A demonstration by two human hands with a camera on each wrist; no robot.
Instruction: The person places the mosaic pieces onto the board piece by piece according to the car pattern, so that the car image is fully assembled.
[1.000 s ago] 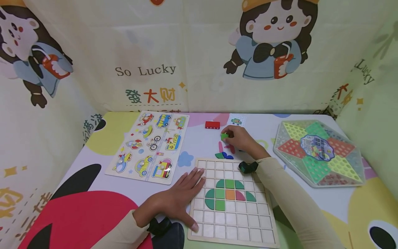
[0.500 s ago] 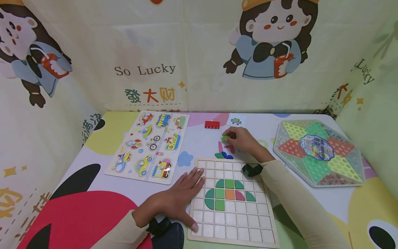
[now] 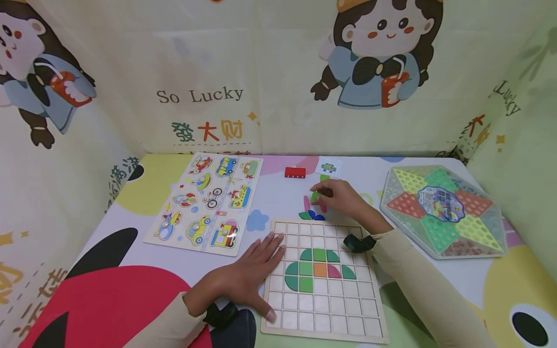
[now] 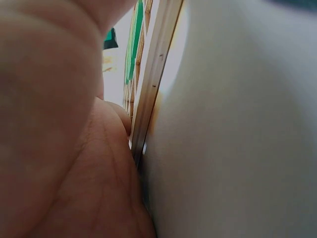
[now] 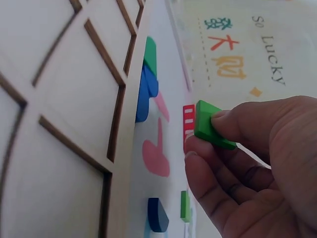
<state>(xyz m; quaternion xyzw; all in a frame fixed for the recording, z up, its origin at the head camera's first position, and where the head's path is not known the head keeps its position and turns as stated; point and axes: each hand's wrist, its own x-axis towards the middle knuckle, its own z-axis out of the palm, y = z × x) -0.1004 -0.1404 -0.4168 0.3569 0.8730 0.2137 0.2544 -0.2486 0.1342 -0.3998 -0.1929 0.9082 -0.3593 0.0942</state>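
step: pick-up, green tile (image 5: pixel 210 125) pinched in right hand (image 3: pixel 344 198)
left hand (image 3: pixel 243 280): flat, bracing grid board (image 3: pixel 370 309)
next: likely needs carrying toward wrist, into an empty cell

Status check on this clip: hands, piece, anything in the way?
Right hand pinches green piece. Left hand flat on grid board edge. Loose pieces lie between piece and board.

table (image 3: pixel 278 198) | grid board (image 3: pixel 324 319) | vehicle puzzle (image 3: pixel 209 203) | checkers box (image 3: pixel 444 210) | loose pieces (image 3: pixel 311 212)
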